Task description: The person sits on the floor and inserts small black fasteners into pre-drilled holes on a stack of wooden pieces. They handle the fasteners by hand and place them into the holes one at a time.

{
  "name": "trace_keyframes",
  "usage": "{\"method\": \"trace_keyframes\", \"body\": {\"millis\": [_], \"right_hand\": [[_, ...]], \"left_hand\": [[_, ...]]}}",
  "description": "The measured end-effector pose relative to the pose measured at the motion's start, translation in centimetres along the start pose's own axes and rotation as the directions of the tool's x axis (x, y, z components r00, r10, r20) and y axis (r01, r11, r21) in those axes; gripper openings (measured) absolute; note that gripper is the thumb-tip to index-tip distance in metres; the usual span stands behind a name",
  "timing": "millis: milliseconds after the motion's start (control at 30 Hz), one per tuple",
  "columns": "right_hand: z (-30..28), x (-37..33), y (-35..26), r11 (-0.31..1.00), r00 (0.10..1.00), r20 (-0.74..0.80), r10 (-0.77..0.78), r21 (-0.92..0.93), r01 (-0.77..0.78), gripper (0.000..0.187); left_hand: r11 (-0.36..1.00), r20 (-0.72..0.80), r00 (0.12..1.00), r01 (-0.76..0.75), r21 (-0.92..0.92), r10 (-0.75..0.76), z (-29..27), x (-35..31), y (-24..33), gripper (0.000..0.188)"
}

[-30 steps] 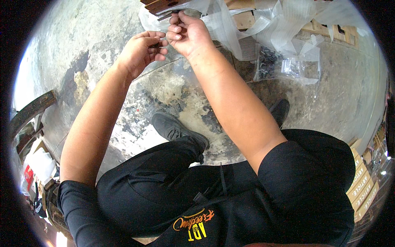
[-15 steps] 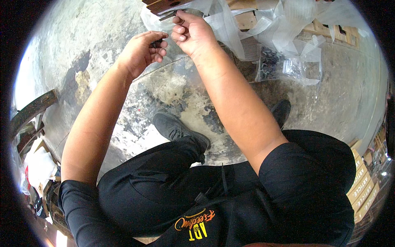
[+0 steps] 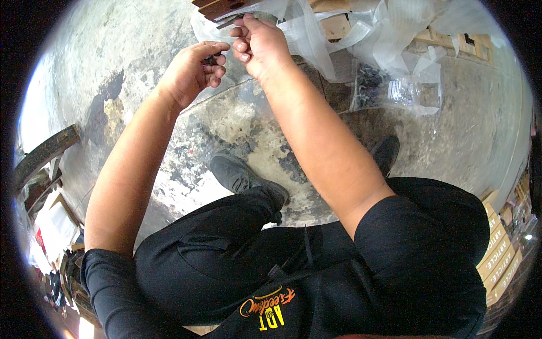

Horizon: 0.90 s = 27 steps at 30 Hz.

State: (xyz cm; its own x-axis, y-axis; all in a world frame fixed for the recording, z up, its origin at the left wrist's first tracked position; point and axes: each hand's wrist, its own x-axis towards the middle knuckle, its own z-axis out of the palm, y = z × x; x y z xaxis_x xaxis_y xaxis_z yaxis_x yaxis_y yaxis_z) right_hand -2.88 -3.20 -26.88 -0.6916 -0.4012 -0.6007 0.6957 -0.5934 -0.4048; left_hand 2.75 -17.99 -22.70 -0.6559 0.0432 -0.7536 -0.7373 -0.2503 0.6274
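My left hand is curled around several small black pieces, partly hidden by its fingers; their kind is too small to make out. A little to its right and farther up, my right hand pinches a thin dark strip between thumb and forefinger. That strip lies close against the underside of a brown wooden piece, which is cut off by the top edge. Whether strip and wood touch, I cannot tell.
White foam wrap drapes over wooden parts at the upper right. Below it, a clear plastic bag with black parts lies on the stained concrete floor. A curved dark beam stands at the left; stacked cartons at the right.
My right hand has shifted slightly left along the wood, still pinching the strip. My left hand has moved slightly left too, fingers still curled.
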Motion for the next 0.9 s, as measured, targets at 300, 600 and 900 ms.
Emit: {"method": "trace_keyframes", "body": {"millis": [300,600,900], "right_hand": [[-0.2,0.4,-0.3,0.968,0.990,0.054,0.134,0.207,-0.142,0.012],[-0.2,0.2,0.5,1.000,1.000,0.022,-0.017,-0.025,0.018,0.012],[-0.7,0.4,-0.2,0.975,0.995,0.002,-0.095,-0.202,0.093,0.018]], "left_hand": [[1.000,0.012,1.000,0.004,0.009,-0.004,0.2,-0.1,0.1,0.026],[0.999,0.043,0.998,-0.038,-0.017,0.039,-0.1,-0.7,0.0,0.030],[1.000,0.020,0.999,-0.027,0.014,0.027,0.3,-0.8,0.2,0.027]]}}
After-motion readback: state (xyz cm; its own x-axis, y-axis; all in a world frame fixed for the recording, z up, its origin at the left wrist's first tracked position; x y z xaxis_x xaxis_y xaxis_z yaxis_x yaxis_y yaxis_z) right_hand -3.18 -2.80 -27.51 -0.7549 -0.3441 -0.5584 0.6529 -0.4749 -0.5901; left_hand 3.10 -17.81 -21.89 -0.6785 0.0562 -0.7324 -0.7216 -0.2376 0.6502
